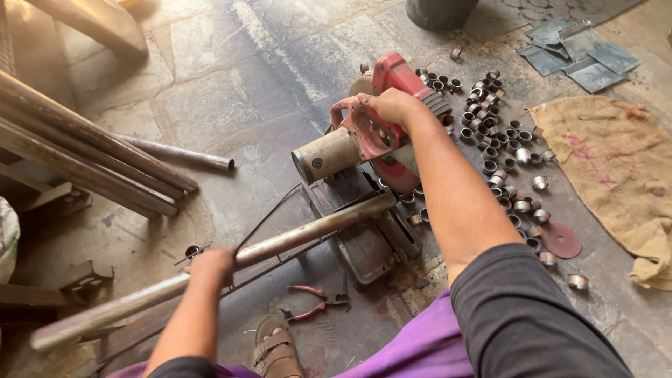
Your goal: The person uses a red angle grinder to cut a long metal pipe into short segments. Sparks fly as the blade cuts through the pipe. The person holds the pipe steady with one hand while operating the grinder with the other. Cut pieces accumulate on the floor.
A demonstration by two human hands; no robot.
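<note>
Stone floor [231, 91], stained dark, work done at ground level. Red chop saw [364, 150] sits mid-floor; right hand [392, 106] has its grip closed round the saw's handle. Left hand [210, 266] grips a long steel pipe [210, 269] that runs diagonally into the saw's vise under the blade. Cut rings [507, 150] scattered right of the saw — spare red disc [561, 239] and burlap sack [616, 168] beyond. Pliers [315, 301] near a sandalled foot [276, 350]. More pipes [91, 154] stacked left.
</note>
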